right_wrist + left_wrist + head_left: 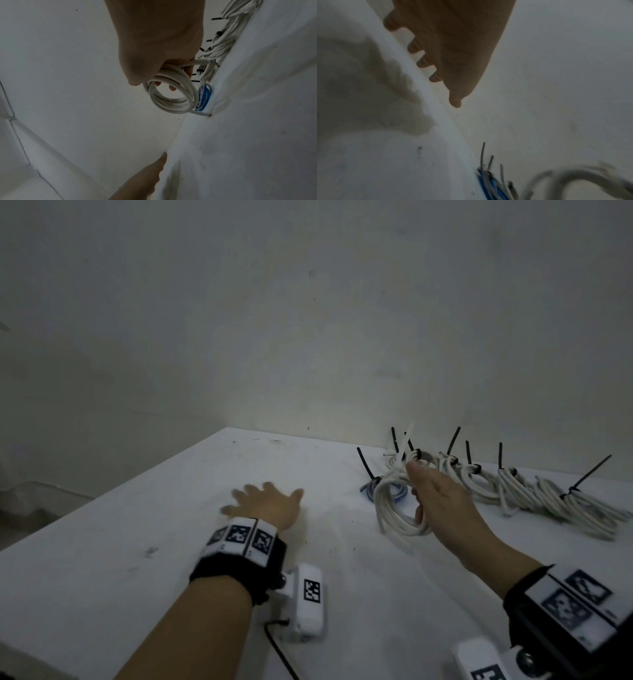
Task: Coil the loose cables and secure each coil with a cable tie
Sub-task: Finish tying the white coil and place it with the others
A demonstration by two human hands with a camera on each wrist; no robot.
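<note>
My right hand (419,491) grips a coil of white cable (394,508), held just above the white table (171,542); in the right wrist view the fingers (171,88) curl through the same white coil (171,97). A white cable tie (406,445) sticks up from the coil's top. Behind it lies a small blue coil (370,491) with a black tie; it shows in the right wrist view too, as a blue coil (204,97). My left hand (263,501) hovers over the table, fingers spread and holding nothing.
Several white coils (513,491) bound with black cable ties (591,474) lie in a row along the wall at the back right. The table's left edge (102,494) drops to the floor. A plain wall (308,320) stands behind.
</note>
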